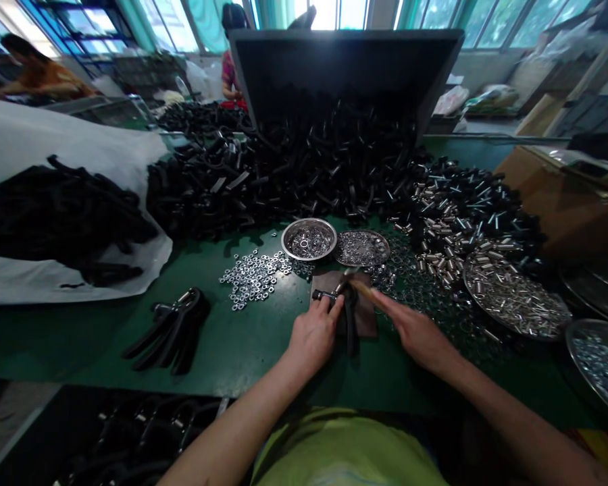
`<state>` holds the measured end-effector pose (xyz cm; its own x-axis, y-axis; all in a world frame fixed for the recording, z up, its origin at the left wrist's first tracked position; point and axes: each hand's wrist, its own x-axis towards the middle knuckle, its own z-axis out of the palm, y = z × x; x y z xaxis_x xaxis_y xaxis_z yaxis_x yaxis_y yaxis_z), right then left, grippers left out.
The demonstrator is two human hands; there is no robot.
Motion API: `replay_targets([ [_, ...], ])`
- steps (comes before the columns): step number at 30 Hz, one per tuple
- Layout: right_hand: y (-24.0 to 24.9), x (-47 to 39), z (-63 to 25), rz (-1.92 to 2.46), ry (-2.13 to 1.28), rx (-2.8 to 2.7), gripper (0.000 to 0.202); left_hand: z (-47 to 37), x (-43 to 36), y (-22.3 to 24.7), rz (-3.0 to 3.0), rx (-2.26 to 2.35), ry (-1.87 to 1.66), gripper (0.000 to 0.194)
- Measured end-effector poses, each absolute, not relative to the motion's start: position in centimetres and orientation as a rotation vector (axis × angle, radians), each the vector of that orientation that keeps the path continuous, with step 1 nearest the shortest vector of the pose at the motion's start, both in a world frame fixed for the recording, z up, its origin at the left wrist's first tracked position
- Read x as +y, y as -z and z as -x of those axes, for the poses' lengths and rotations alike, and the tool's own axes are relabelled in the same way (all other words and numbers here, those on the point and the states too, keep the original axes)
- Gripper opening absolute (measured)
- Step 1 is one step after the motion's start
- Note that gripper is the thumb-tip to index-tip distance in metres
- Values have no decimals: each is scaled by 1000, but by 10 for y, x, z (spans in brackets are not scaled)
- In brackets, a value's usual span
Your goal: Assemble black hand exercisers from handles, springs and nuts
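My left hand [315, 337] is closed on a black clamp-like part [351, 320] with a short metal piece near its top. The part lies over a brown square block [367, 320], its dark arm pointing towards me. From the other side my right hand [415, 331] reaches in, its fingers closed on a slim tan stick-like tool [363, 290]. The tool's far end meets the top of the part, though blur hides its exact shape. Loose metal nuts [253, 277] lie left of the block, and a round metal bowl [309, 239] of small rings stands behind it.
A huge heap of black parts [294, 169] spills from a tipped dark bin [347, 74]. Finished-looking black clamps [169, 331] lie left. Metal sleeves [440, 243] and a tray of pins [517, 297] are right. A cardboard box [562, 202] stands behind. Two people sit farther back.
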<state>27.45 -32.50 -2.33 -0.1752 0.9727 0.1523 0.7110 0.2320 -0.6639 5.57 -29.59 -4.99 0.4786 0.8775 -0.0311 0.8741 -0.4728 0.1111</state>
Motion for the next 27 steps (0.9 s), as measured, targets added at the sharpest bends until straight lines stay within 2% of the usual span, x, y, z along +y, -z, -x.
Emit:
replay_targets([
  [2, 20, -321, -272, 1503, -656, -2111, 56, -56, -294, 51, -2608, 1538, -60, 53],
  [7, 10, -324, -269, 1465, -407, -1927, 57, -55, -293, 55, -2619, 1506, -103, 54],
  [12, 39, -313, -275, 1654, -578, -2079, 59, -54, -296, 60, -2606, 1533, -141, 51],
  [18, -1, -333, -269, 1586, -621, -1936, 47, -46, -304, 73, -2422, 1636, -441, 34],
  [23, -1, -358, -269, 1311, -417, -1840, 60, -46, -304, 76, -2344, 1684, -539, 15],
  [27, 14, -355, -269, 1449, -502, -2164, 67, -48, -302, 74, -2357, 1682, -514, 11],
])
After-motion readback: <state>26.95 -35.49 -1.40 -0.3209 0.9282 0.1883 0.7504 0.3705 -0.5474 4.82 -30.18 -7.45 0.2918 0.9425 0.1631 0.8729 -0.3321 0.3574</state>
